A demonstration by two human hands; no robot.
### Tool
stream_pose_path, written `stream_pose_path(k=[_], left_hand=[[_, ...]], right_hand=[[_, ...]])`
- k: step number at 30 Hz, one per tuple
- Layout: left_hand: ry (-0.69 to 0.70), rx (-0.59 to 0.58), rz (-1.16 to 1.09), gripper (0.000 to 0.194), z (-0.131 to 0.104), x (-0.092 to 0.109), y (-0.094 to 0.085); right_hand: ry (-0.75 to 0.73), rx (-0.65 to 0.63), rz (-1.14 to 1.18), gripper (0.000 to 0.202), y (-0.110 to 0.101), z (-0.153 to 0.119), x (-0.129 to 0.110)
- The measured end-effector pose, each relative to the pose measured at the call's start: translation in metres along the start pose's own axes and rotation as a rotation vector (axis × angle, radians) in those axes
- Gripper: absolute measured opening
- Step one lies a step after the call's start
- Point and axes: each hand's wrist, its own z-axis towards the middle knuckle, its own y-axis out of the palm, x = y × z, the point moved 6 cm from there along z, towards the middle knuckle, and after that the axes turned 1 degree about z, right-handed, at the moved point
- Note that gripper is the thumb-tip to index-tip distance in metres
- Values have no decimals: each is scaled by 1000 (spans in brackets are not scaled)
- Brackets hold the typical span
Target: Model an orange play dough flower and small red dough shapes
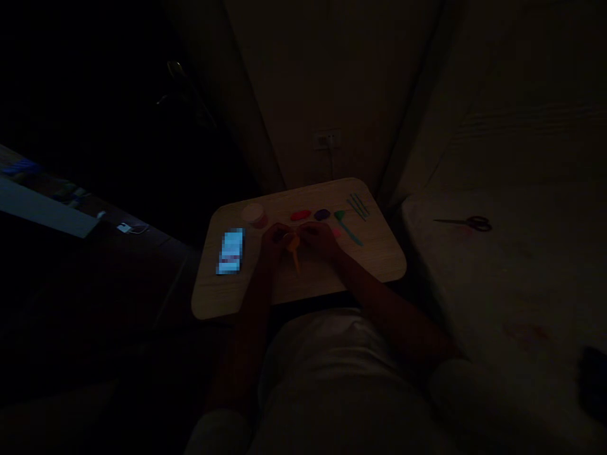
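orange piece [294, 245], with a broad head and a narrow stem, is located between the two hands, stem pointed toward the wearer. the left hand [275, 237] is placed at its left side, and the right hand [318, 234] at its upper right. both hands are bent inward, with fingers curled and fingertips brought close together at the head of the piece. both forearms are extended from below and converged on it.

the fingertips are obscured by darkness; which hand the piece is gripped by, or whether it is also supported from beneath, cannot be told. a pink piece [336, 232], right of the orange piece, is partly covered by the right hand. the screen of the lit phone [231, 251], to its left, is pixelated. a dark object [594, 379], far to its lower right, is cut off at the edge of view.

the wooden tabletop [374, 256] is set beneath it. beyond it are placed a lidded tub [255, 215] at the left, then a red lump [300, 215] and a purple lump [322, 215]; farther right, a green-tipped blue stick [349, 234] and thin sticks [358, 206]. a wall socket [326, 139] is mounted well beyond it. scissors [467, 222] are laid far to its right, on a pale surface [478, 284].
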Motion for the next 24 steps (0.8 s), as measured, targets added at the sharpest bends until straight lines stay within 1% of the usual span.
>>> stream_pose_path(k=[5, 9, 12, 20, 24], left_hand=[[20, 5, 14, 31, 1, 3, 0], [30, -34, 6, 36, 0, 8, 4], [9, -62, 4, 40, -1, 9, 7], [-37, -62, -21, 39, -2, 6, 8], [-15, -25, -13, 42, -2, 9, 6]], right_hand=[[-2, 22, -21, 27, -2, 0, -2], [-28, 53, -41, 26, -5, 0, -8], [-39, 67, -34, 26, -7, -1, -11], [-47, 32, 24, 24, -3, -2, -12], [-35, 31, 46, 26, -3, -1, -11]])
